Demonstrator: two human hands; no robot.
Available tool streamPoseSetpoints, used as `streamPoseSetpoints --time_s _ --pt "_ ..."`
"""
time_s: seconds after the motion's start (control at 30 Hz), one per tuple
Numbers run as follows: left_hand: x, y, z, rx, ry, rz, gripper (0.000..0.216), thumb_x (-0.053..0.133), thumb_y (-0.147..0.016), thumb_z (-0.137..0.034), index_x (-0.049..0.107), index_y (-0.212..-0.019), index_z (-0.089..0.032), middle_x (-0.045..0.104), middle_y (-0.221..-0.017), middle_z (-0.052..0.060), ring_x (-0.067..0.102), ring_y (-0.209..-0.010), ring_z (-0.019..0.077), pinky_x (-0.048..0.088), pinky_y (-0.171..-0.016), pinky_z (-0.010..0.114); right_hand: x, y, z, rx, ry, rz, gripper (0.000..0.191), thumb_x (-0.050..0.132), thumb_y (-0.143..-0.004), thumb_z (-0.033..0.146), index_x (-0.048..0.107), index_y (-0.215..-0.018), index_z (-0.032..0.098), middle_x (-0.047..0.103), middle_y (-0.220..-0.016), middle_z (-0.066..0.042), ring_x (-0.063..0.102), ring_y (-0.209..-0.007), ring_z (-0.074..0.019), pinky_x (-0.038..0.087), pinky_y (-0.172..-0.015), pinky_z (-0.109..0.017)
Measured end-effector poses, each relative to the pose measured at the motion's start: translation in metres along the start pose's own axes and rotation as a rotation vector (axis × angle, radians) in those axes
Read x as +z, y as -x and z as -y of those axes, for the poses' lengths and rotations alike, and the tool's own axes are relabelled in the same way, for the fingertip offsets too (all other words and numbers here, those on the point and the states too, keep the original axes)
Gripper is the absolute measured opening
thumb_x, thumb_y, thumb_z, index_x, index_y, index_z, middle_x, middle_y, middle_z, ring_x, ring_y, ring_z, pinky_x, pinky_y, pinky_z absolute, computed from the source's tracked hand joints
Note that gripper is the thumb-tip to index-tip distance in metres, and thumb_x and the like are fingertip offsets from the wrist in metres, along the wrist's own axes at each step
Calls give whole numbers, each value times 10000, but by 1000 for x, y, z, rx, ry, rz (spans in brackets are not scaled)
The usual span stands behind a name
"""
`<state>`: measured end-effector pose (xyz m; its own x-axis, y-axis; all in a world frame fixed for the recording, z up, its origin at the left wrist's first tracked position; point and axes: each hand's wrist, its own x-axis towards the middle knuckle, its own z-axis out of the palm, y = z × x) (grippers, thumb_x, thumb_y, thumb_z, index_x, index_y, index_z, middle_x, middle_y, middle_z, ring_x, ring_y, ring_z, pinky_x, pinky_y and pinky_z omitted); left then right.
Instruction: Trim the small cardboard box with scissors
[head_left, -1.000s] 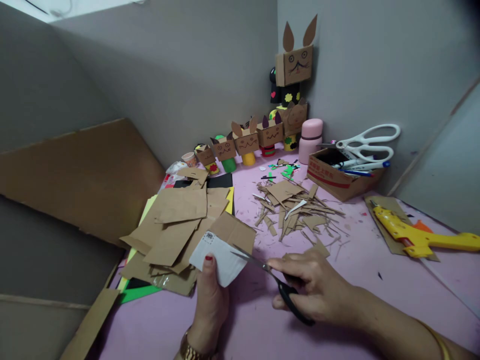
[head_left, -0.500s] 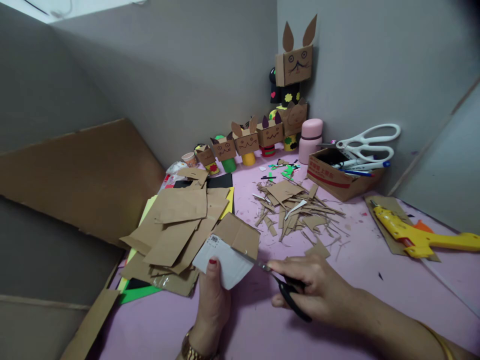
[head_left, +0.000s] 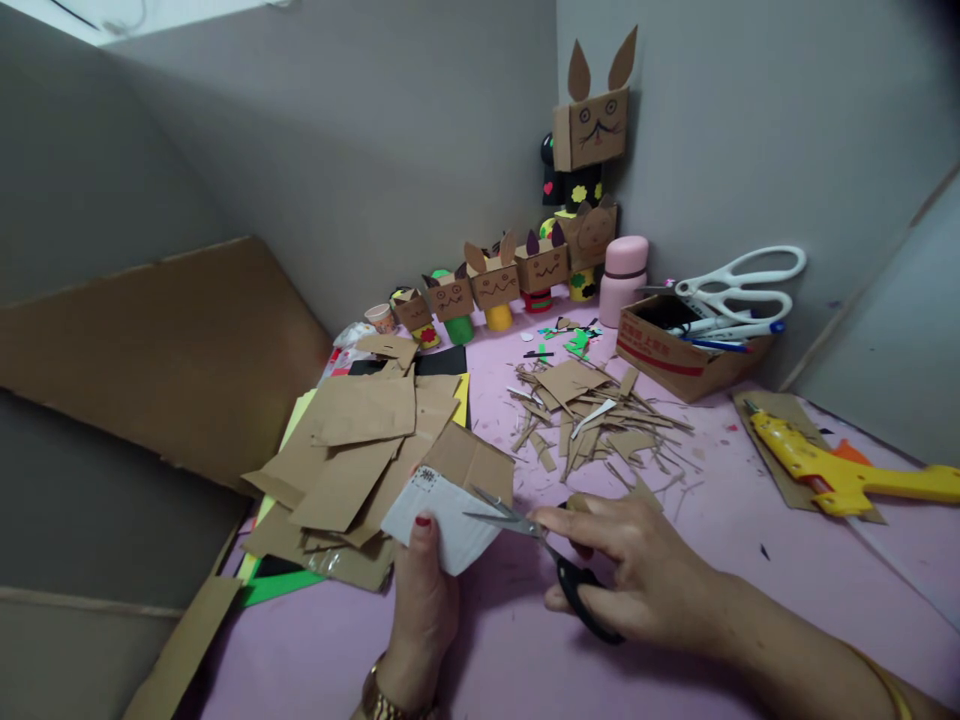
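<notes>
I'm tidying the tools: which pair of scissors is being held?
The black-handled scissors, held in the right hand with blades apart. The white-handled scissors rest on the box of pens, no hand touching them.

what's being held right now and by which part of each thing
The left grip holds a cardboard piece by the near edge of its white side; the right grip holds scissors by the black handles.

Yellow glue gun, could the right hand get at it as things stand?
Probably not for a full grip: the right hand holds the black-handled scissors. Nothing bulky stands between that hand and the yellow glue gun, so the way looks free.
</notes>
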<state>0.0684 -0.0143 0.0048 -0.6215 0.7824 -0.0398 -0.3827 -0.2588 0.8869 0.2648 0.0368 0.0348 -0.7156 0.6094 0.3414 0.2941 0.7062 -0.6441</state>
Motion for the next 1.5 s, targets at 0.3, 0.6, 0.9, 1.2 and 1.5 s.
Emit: streamPoseSetpoints --time_s 0.3,0.6,0.9,1.2,1.5 --pt "3 2 0 17 -27 19 590 641 -728 -524 552 -1234 -234 689 -1159 67 544 -1180 270 396 -1024 394 2 1 -5 -75 6 -7 287 599 -802 409 674 -950 175 594 -637 -18 522 -562 -141 319 -525 -244" --pt "2 2 2 12 0 28 551 621 -750 -520 568 -1225 -244 684 -1173 55 567 -1150 261 423 -997 369 1 1 -5 -132 -8 -39 251 602 -808 400 667 -893 173 603 -593 -4 510 -501 -115 308 -495 -225" --pt "4 3 2 -14 2 3 579 671 -686 -544 603 -1178 -247 711 -1116 59 604 -1093 278 464 -952 385 3 1 -5 -125 23 -41 228 576 -845 363 668 -912 165 609 -580 -4 510 -490 -114 296 -492 -230" --pt "0 4 2 -20 18 23 605 686 -701 -495 551 -1236 -247 698 -1129 56 544 -1179 265 403 -1018 376 -3 0 -1 -60 23 -16 274 649 -778 387 663 -958 182 612 -646 -23 548 -569 -150 318 -526 -243" --pt "-1 2 6 16 -36 36 524 609 -772 -499 555 -1228 -248 648 -1234 52 484 -1246 250 334 -1073 364 0 -1 -5 -156 22 -80 234 593 -839 371 686 -876 160 605 -559 1 503 -472 -108 304 -478 -224"
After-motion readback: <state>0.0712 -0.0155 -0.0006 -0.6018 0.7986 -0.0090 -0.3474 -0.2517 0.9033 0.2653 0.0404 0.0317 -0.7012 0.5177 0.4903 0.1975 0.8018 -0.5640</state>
